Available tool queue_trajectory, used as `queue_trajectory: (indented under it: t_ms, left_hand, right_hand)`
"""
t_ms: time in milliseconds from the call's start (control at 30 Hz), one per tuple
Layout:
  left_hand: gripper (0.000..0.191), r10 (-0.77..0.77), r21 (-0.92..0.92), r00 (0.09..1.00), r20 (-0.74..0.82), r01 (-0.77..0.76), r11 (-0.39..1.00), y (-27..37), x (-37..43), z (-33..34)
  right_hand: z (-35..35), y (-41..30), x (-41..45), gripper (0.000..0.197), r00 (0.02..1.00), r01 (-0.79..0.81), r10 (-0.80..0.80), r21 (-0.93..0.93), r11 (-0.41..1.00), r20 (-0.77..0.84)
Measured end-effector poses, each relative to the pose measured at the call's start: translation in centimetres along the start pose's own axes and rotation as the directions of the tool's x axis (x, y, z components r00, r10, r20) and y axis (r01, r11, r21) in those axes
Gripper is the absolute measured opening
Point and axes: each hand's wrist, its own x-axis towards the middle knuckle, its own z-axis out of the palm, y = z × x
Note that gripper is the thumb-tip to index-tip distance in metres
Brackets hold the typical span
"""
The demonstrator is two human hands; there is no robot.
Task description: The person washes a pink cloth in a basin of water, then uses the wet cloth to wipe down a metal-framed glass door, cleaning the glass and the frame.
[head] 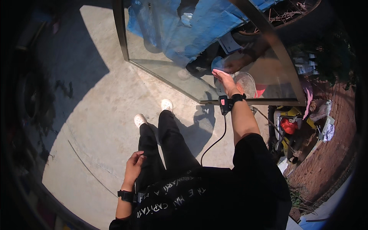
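My right hand (225, 82) is raised flat against the glass pane (172, 77) of a metal-framed panel, fingers together. A thin pink edge shows along the fingers; whether it is a cloth or sunlit skin I cannot tell. Just beyond the fingertips a blue patch (217, 63) appears in the glass, beside the reflected hand and arm. A black strap with a small cabled device (224, 105) sits on the right wrist. My left hand (134, 165) hangs by the left thigh, fingers loosely bent and apart, with nothing in it. Another black strap (126, 196) circles that wrist.
The panel's brown metal frame (164, 82) runs close to my feet on the concrete floor (95, 115). Blue sheeting (198, 28) and a round pale container (245, 83) show in the glass. To the right lie assorted items, including a red bag (289, 126), beside brick paving (336, 149).
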Motion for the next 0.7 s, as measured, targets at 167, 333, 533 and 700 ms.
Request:
queue_trajectory:
  t_ms: [167, 333, 533, 700]
  left_hand:
    - [0.023, 0.081, -0.008, 0.996, -0.029, -0.081, 0.997, 1.1, -0.1, 1.1]
    - [0.022, 0.049, 0.112, 0.998, -0.029, -0.045, 0.993, 2.3, 0.6, 1.8]
    - [0.023, 0.140, -0.025, 0.987, -0.085, -0.142, 0.990, 4.0, 1.5, 3.8]
    - [0.022, 0.039, 0.094, 0.998, -0.046, -0.035, 0.995, 2.4, 0.3, 2.8]
  right_hand:
    - [-1.4, 8.8, -0.9, 0.036, 0.914, -0.330, 0.375, -0.257, 0.908, 0.151]
    - [6.2, -9.2, -4.4, 0.032, 0.894, 0.386, -0.371, -0.012, 0.922, 0.252]
    - [6.2, -11.8, 0.1, 0.029, 0.803, 0.594, -0.529, -0.291, 0.751, 0.273]
    - [-2.8, 6.7, 1.3, 0.038, 0.980, -0.185, 0.130, -0.465, 0.866, -0.147]
